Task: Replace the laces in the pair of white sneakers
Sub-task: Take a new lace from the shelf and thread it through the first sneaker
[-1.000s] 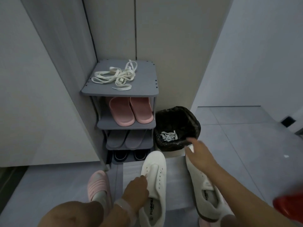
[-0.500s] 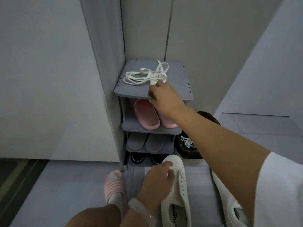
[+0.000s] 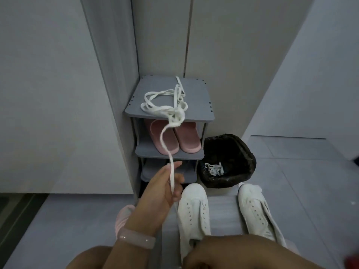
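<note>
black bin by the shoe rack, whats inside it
A small tangle of white laces lies on the black bin liner. Anything beneath the tangle is covered.

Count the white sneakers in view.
2. One white lace-less sneaker lies beside the left hand; the other white sneaker lies right, before the black-lined bin. None seem hidden.
</note>
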